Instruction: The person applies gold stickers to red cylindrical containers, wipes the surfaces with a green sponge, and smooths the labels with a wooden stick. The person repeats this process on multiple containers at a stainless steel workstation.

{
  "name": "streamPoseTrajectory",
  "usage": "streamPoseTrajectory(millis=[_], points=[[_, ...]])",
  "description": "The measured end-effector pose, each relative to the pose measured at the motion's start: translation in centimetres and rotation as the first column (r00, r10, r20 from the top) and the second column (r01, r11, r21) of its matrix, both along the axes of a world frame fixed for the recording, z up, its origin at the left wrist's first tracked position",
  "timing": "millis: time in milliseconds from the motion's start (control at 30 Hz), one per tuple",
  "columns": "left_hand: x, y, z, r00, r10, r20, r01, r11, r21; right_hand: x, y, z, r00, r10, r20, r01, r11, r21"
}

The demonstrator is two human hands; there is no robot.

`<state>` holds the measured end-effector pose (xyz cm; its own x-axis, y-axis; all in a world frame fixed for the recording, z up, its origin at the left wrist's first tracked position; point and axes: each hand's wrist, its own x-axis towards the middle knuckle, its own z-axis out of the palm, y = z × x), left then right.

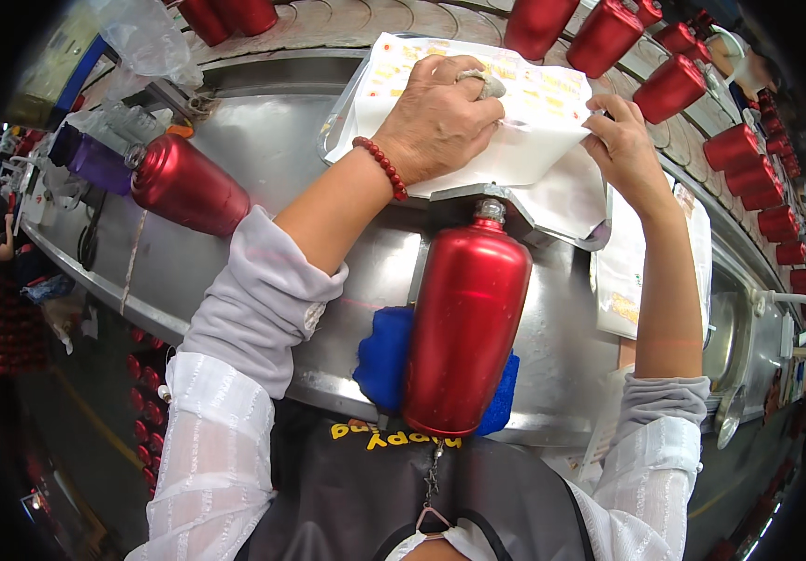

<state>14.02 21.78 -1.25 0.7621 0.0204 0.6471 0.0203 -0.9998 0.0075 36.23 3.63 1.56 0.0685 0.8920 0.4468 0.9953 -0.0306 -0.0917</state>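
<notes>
A white sheet (524,154) printed with rows of small yellow and red marks lies over a metal tray (335,126). My left hand (445,117) is closed on it, fingers curled round a small greyish crumpled wad (489,84). At the sheet's right edge my right hand (629,154) pinches the paper between thumb and fingers, lifting that edge slightly. Below both hands, a glossy red bottle (468,318) with a clear threaded neck lies near my body. Its neck end rests at a metal bracket (520,210), and blue cloth (386,360) shows under it.
Another red bottle (188,185) lies at the left beside a purple container (92,159). Several red bottles (669,89) stand on the curved conveyor (347,21) at the back and right. More printed sheets (622,290) sit right of the bottle. A metal sink (730,327) is farther right.
</notes>
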Motion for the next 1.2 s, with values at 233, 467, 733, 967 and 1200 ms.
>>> streamPoseTrajectory(millis=[233,467,733,967,1200], points=[[-2.0,1.4,1.2,0.970,-0.066,0.236,0.234,0.525,-0.818,-0.6,0.6,2.7,0.997,0.053,-0.054,-0.052,0.998,0.024],[-9.3,4.5,4.7,0.880,0.029,0.475,0.475,-0.009,-0.880,0.7,3.9,9.0,0.922,-0.008,-0.388,-0.062,0.984,-0.168],[-16.0,2.6,5.1,0.876,0.149,0.459,0.481,-0.182,-0.858,-2.6,4.4,14.6,0.728,-0.239,-0.643,0.115,0.966,-0.230],[-17.0,0.6,6.0,0.891,0.122,0.437,0.448,-0.386,-0.807,3.1,1.6,12.9,0.582,-0.142,-0.801,0.123,0.989,-0.086],[-11.4,0.8,5.4,0.995,-0.048,0.084,0.071,-0.228,-0.971,2.7,-1.9,13.5,0.201,-0.083,-0.976,0.354,0.935,-0.007]])
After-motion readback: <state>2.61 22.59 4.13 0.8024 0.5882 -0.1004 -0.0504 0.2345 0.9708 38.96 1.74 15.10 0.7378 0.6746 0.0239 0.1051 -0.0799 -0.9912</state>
